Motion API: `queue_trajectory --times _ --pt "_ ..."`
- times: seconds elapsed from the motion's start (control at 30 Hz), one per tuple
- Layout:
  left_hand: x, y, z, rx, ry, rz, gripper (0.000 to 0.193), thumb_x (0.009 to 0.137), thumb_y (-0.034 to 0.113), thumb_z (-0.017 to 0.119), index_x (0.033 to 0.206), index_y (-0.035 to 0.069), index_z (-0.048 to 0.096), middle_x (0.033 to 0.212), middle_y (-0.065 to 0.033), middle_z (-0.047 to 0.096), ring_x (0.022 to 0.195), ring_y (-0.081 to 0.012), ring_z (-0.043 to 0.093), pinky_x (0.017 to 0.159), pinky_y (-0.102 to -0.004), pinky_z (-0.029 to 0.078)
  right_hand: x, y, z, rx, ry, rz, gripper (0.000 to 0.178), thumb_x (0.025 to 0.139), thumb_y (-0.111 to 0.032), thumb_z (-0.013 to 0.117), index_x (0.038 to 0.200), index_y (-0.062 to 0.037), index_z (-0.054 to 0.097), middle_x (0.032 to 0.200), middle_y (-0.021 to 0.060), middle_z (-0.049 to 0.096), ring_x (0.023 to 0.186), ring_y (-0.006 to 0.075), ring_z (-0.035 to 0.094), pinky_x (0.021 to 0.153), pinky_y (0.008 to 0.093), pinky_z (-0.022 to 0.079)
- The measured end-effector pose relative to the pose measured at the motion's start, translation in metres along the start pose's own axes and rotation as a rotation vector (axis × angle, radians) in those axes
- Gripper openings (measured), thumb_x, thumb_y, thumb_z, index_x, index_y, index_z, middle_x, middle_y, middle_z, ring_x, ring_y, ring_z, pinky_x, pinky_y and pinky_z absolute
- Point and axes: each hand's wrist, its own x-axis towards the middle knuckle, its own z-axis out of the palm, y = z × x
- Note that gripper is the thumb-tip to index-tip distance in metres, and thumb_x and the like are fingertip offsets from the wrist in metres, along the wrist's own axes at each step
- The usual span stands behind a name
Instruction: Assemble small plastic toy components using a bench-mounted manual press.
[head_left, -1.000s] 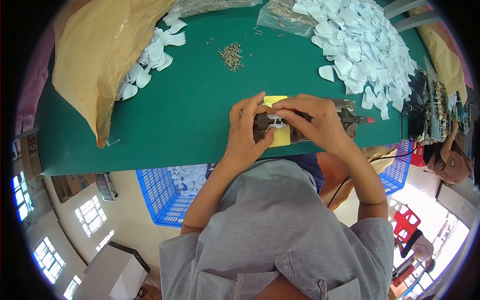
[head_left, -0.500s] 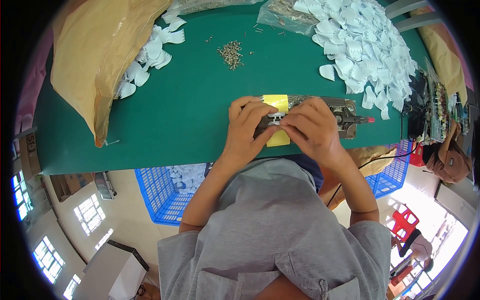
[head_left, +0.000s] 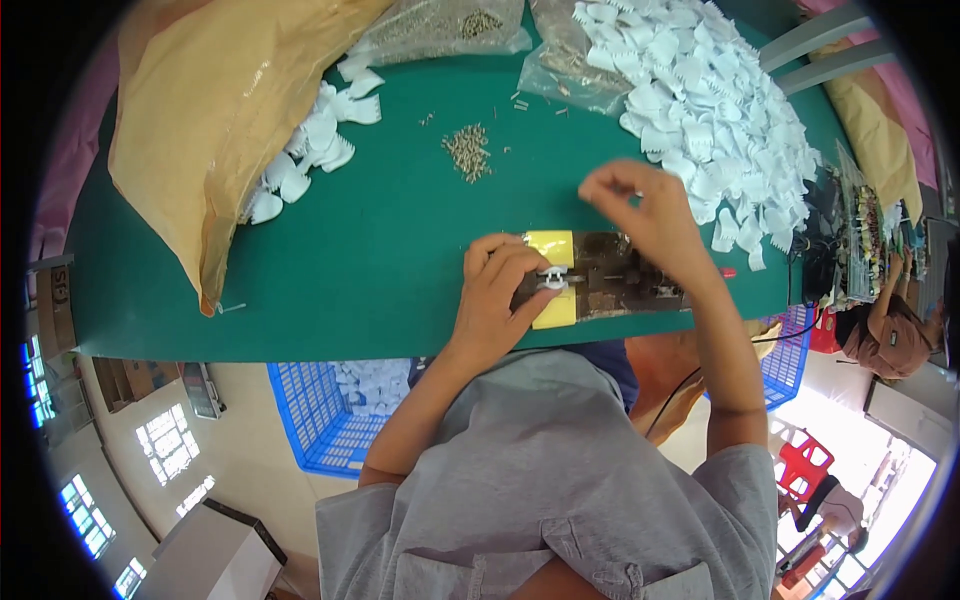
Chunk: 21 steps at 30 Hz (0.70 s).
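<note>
Between the thumb and fingers of my left hand, a small white plastic part is held on a dark metal fixture. Yellow tape wraps the fixture's left portion, around where the part sits. My right hand is raised over the fixture, apart from the white part. Its fingers are half curled and slightly blurred, with nothing visible in them. Beneath the right wrist, the fixture's clamp is partly hidden; its red tip shows beyond the arm.
A heap of small metal pins lies on the green table. White toothed plastic pieces are piled at far right; more spill from a brown paper sack at left. Clear bags lie behind. A blue crate stands below the table edge.
My right hand has let go of the white part and lifted up and to the right. My left hand stays on the part. The whole view has shifted slightly.
</note>
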Motion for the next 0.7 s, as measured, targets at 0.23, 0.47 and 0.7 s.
queue_trajectory --times 0.23,0.47,0.7 --pt "-0.002 0.001 0.001 -0.012 0.016 0.015 0.031 0.083 0.013 0.084 0.109 0.007 0.068 0.114 -0.0054 0.069 0.124 -0.0319 0.054 0.104 -0.0432 0.045 0.096 0.052 0.005 -0.353 0.088 0.092 0.017 0.089 -0.026 0.076 0.094 -0.0098 0.079 0.089 0.009 0.079 0.084 0.0281 0.076 0.076 0.0407 0.059" --pt "0.002 0.003 0.0 -0.015 -0.003 0.011 0.032 0.083 0.012 0.084 0.11 0.007 0.067 0.114 -0.0057 0.069 0.122 -0.0324 0.054 0.103 -0.0434 0.045 0.13 0.056 0.019 -0.572 -0.073 0.32 0.022 0.085 -0.033 0.078 0.088 -0.0111 0.08 0.095 0.0142 0.079 0.092 0.0316 0.077 0.08 0.0449 0.061" --pt "0.002 -0.001 0.0 -0.019 -0.016 0.011 0.031 0.085 0.015 0.083 0.11 0.007 0.068 0.117 -0.007 0.067 0.124 -0.031 0.054 0.105 -0.0438 0.043 0.045 0.027 -0.014 0.263 -0.126 0.214 0.017 0.093 -0.014 0.071 0.102 -0.0003 0.075 0.085 0.0033 0.072 0.074 0.0096 0.063 0.068 0.0268 0.053"
